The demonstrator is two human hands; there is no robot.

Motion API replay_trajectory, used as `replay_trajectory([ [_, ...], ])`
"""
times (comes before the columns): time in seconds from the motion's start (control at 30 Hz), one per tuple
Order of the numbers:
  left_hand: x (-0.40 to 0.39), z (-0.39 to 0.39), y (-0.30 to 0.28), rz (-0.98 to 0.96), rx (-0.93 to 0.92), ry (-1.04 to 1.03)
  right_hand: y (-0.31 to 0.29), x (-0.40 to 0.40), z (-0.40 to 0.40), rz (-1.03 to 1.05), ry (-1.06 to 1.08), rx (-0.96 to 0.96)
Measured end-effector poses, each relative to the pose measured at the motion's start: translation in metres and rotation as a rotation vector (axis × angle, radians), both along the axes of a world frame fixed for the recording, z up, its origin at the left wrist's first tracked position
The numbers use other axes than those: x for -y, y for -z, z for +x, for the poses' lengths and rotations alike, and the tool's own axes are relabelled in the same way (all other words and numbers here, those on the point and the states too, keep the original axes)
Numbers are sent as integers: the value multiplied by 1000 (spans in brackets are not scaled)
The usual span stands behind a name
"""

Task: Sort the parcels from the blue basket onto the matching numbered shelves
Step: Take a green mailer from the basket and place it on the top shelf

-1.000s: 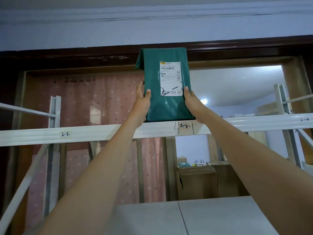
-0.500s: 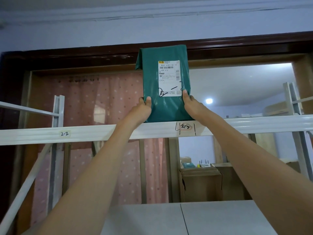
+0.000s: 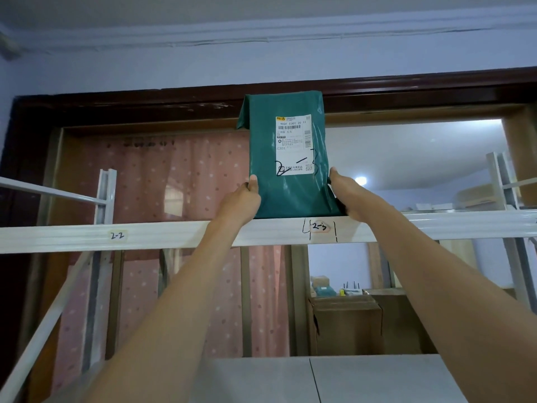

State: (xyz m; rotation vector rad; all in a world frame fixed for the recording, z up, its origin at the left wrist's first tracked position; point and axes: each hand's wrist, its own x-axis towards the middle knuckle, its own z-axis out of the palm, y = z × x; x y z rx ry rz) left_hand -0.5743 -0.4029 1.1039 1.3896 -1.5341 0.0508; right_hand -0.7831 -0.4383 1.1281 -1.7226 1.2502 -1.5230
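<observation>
Upright, green parcel point(image 3: 286, 158) long axis vertical, label facing camera, both hands' fingers gripping its sides

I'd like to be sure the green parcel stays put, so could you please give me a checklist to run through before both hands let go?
1. Handwritten 2-3 on the green parcel matches the 2-3 shelf tag: ok.
2. Parcel stands above that tag: ok.
3. Parcel upright: ok.
4. Bottom edge resting on the shelf beam: cannot tell; edge hidden.
5. Support behind the parcel: cannot tell.
6. Left hand and right hand holding its lower sides: ok.
</observation>
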Motion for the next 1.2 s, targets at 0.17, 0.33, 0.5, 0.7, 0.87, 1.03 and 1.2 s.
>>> replay_trajectory([
  [0.17,8,-2,7,-63,147,-172,3,-9,8,-32,162,-194],
  [0.33,3,1,10,-59,175,-210,-1,-8,10,-30,209,-251],
  [0.5,3,7,12,-36,208,-239,3,-14,9,-87,305,-275],
  [0.7,8,11,21,-84,291,-313,15,-19,8,-214,334,-83],
  [0.87,5,13,35,-142,298,-385,36,-31,14,-380,431,-5],
  [1.03,-10,17,62,-186,275,-364,84,-39,27,-547,580,-310],
  [1.2,-42,16,110,-199,352,-350,137,-72,61,-641,478,-499],
])
